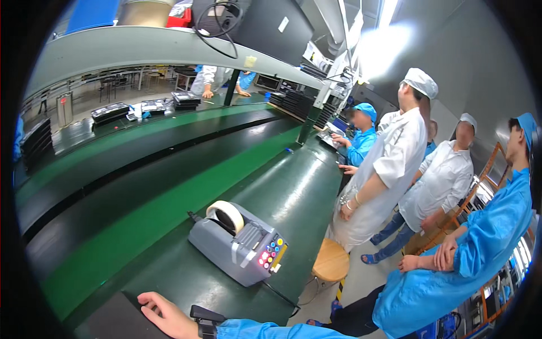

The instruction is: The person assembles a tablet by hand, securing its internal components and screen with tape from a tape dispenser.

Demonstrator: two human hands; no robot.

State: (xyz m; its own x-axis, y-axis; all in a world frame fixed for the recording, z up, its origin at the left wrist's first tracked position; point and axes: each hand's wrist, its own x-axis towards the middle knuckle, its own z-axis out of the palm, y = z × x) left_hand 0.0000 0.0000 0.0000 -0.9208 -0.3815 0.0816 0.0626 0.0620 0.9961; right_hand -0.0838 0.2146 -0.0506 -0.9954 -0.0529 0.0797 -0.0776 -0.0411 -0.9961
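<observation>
My right hand (pixel 164 316) comes in at the lower edge in a blue sleeve, with a black band and a small dark device (pixel 206 319) on its wrist. It lies over the edge of a flat dark panel (pixel 110 319), fingers loosely stretched and apart. No grip on the panel shows. Part of the panel runs out of the picture. My left hand is out of view. Beyond my right hand stands a grey tape dispenser (pixel 226 260) carrying a cream roll of tape (pixel 232 213), its coloured buttons partly lit.
The green bench (pixel 276 198) borders a dark conveyor belt (pixel 141 181). Stacked black units (pixel 299 104) stand at the far end, others (pixel 110 113) across the belt. An overhead shelf (pixel 141 51) spans the line. A wooden stool (pixel 330 260) and several people (pixel 384 164) are at right.
</observation>
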